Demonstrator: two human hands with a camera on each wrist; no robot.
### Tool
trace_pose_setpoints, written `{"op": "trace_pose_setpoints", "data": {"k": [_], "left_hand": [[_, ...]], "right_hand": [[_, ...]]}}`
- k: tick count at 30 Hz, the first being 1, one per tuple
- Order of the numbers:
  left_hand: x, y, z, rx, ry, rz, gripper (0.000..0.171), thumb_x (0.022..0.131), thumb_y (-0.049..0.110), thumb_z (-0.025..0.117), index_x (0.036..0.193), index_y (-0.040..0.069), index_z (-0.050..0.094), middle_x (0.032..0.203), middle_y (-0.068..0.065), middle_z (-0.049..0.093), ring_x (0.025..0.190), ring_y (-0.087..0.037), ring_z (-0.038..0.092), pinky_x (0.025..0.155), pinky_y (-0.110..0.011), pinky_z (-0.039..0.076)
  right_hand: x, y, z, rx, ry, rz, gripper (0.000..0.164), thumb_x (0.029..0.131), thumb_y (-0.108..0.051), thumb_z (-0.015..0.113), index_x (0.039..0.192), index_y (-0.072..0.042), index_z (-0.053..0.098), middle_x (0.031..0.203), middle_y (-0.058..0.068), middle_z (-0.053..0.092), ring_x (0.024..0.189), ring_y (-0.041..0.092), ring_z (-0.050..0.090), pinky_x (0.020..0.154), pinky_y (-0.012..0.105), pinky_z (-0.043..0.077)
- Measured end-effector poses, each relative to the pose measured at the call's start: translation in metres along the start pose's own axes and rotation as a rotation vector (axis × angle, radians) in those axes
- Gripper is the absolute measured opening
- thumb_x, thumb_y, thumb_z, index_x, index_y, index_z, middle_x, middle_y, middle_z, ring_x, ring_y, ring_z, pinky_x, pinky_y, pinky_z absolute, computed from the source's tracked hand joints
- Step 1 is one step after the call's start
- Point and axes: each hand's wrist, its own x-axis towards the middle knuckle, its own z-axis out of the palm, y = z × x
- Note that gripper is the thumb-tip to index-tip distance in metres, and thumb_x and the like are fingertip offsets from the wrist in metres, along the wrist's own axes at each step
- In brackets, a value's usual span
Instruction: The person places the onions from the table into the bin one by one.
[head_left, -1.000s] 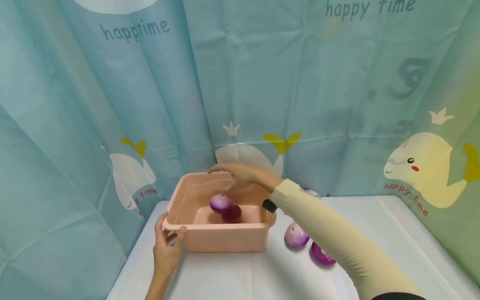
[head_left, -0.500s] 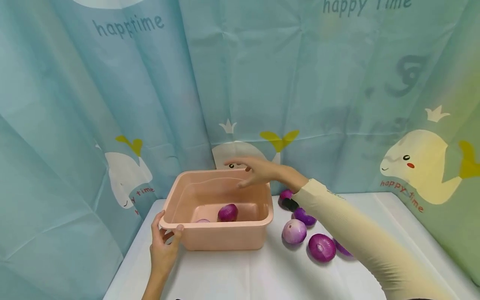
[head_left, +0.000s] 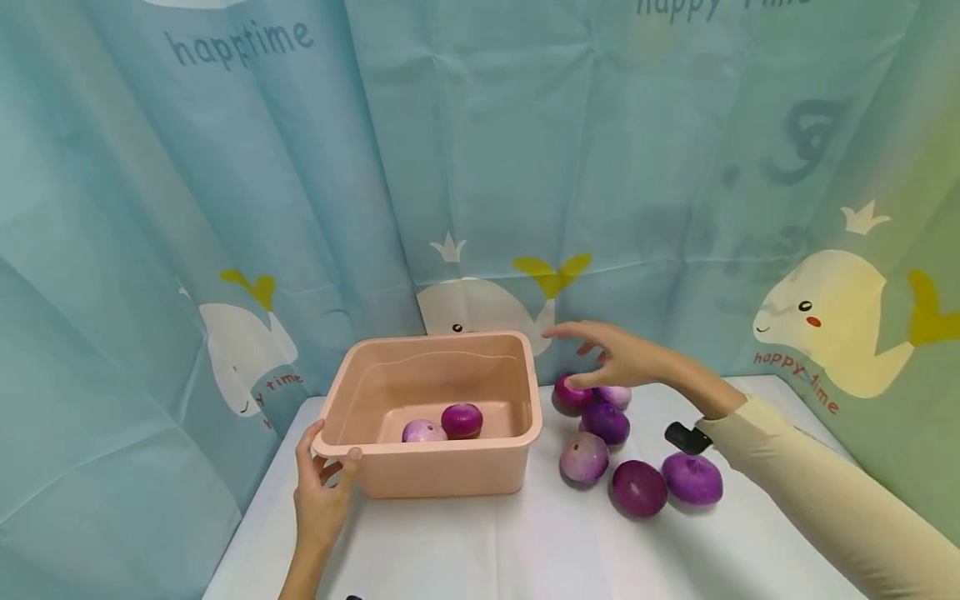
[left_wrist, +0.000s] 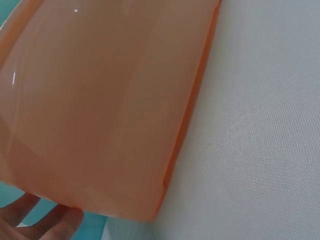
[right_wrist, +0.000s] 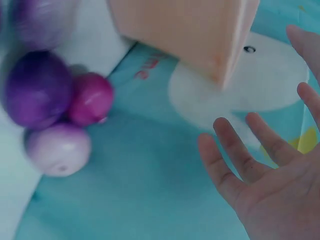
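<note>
A pink plastic basin (head_left: 442, 471) stands on the white table. My left hand (head_left: 321, 500) grips its near left corner, thumb on the front and fingers round the side; in the left wrist view the fingertips (left_wrist: 70, 220) touch its wall. Inside lie a pale onion (head_left: 423, 431) and a red onion (head_left: 462, 421), side by side. Right of the basin, my right hand (head_left: 618, 354) hovers with spread fingers and holds nothing. Below it cluster a magenta onion (head_left: 573, 392), a dark purple onion (head_left: 606, 423) and a pale onion (right_wrist: 59, 150), partly hidden in the head view.
Nearer the front lie another pale onion (head_left: 585, 457), a dark red onion (head_left: 639, 489) and a bright purple onion (head_left: 693, 479). A blue curtain (head_left: 480, 167) printed with whales hangs right behind the table (head_left: 480, 550) and along both sides.
The pale onion my right hand released has dropped beside the red one in the basin. That hand has moved right, out over the loose onions. My left hand keeps its hold.
</note>
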Motion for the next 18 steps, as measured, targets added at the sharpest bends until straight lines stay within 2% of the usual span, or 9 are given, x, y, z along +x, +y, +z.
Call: {"op": "trace_pose_setpoints", "data": {"k": [3, 7, 10, 12, 18], "left_hand": [[0.0, 0.0, 0.001, -0.006, 0.007, 0.016, 0.071, 0.099, 0.018, 0.068, 0.159, 0.024, 0.031, 0.158, -0.017, 0.04, 0.103, 0.005, 0.055, 0.077, -0.008, 0.05], [0.001, 0.0, 0.001, -0.011, 0.004, 0.022, 0.071, 0.1, 0.018, 0.068, 0.159, 0.024, 0.03, 0.158, -0.017, 0.039, 0.103, 0.005, 0.055, 0.078, -0.008, 0.05], [0.0, 0.001, 0.002, -0.01, -0.003, 0.014, 0.071, 0.1, 0.019, 0.068, 0.159, 0.024, 0.029, 0.158, -0.017, 0.039, 0.103, 0.006, 0.055, 0.076, -0.007, 0.05], [0.0, 0.002, 0.002, -0.008, -0.008, 0.003, 0.072, 0.1, 0.02, 0.068, 0.16, 0.025, 0.028, 0.159, -0.016, 0.038, 0.105, 0.001, 0.057, 0.076, -0.007, 0.05], [-0.001, 0.001, 0.001, 0.003, -0.006, -0.007, 0.072, 0.1, 0.022, 0.067, 0.16, 0.026, 0.028, 0.159, -0.016, 0.038, 0.105, 0.0, 0.057, 0.075, -0.007, 0.049]], "right_hand": [[-0.026, 0.01, -0.001, 0.012, 0.027, 0.015, 0.069, 0.091, -0.029, 0.08, 0.152, -0.018, 0.049, 0.153, 0.008, 0.05, 0.117, 0.035, 0.063, 0.089, 0.048, 0.056], [-0.059, 0.022, 0.001, 0.013, 0.074, 0.047, 0.067, 0.091, -0.031, 0.08, 0.151, -0.023, 0.05, 0.151, 0.003, 0.052, 0.116, 0.029, 0.065, 0.087, 0.044, 0.056], [-0.083, 0.03, 0.004, 0.016, 0.105, 0.071, 0.066, 0.091, -0.031, 0.081, 0.149, -0.025, 0.05, 0.149, 0.005, 0.054, 0.114, 0.028, 0.065, 0.085, 0.041, 0.056], [-0.098, 0.036, 0.007, 0.017, 0.124, 0.085, 0.066, 0.091, -0.03, 0.081, 0.149, -0.023, 0.05, 0.147, 0.008, 0.055, 0.113, 0.03, 0.066, 0.083, 0.038, 0.057], [-0.138, 0.053, 0.02, 0.003, 0.168, 0.146, 0.069, 0.091, -0.029, 0.081, 0.151, -0.016, 0.048, 0.145, 0.012, 0.055, 0.109, 0.026, 0.068, 0.082, 0.034, 0.059]]}}
